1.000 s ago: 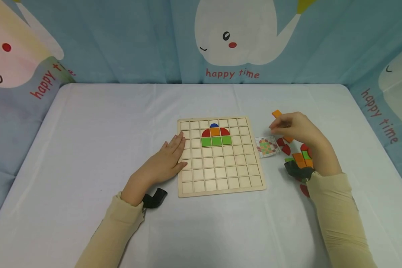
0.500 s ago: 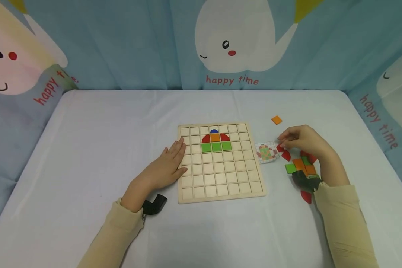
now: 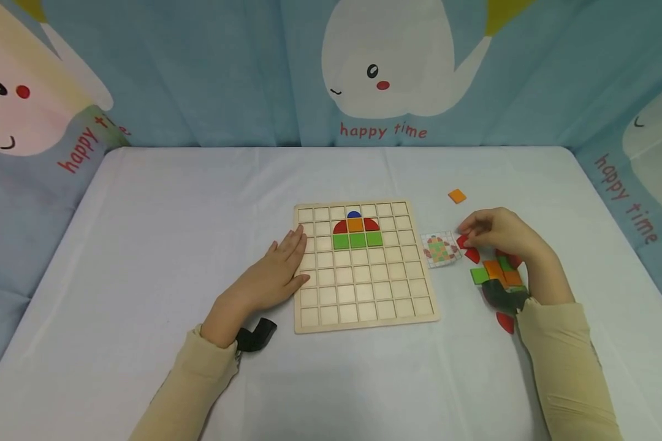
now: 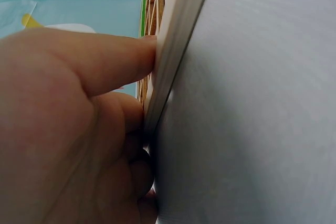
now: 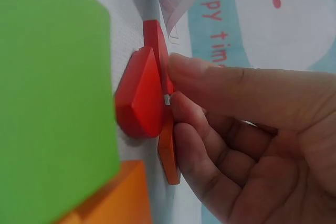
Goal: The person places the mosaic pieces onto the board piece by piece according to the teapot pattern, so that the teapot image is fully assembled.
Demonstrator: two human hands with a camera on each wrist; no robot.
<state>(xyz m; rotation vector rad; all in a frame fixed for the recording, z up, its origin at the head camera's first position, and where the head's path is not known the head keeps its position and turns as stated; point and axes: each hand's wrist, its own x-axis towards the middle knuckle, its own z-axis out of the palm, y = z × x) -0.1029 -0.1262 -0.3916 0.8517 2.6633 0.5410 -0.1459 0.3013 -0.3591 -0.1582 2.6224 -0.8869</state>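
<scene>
My left hand (image 3: 270, 274) lies with extended fingers along the left edge of a wooden grid board (image 3: 370, 312). In the left wrist view the thumb (image 4: 128, 59) touches the board's rim. To the right of the board, my right hand (image 3: 502, 231) has curled fingers and pinches a red quarter-circle tile (image 5: 151, 32) low over the table. Beside it lies a second red quarter-circle tile (image 5: 144, 98). An orange tile (image 5: 168, 158) is just below the fingertips in the right wrist view. On the board sit a blue half-round, red quarter-circles, an orange square and a row of green squares (image 3: 358, 240).
A small pattern card (image 3: 441, 249) lies between the board and my right hand. A lone orange tile (image 3: 457, 196) is farther back. Several loose green (image 3: 479, 276), orange (image 3: 512, 278) and red tiles (image 3: 505, 323) lie around the right wrist, partly hidden by its black camera (image 3: 504, 298).
My right hand has moved from beside the lone orange tile, nearer and to the right, onto the red quarter-circle tile. The left hand stays on the board; the head view has tilted slightly.
</scene>
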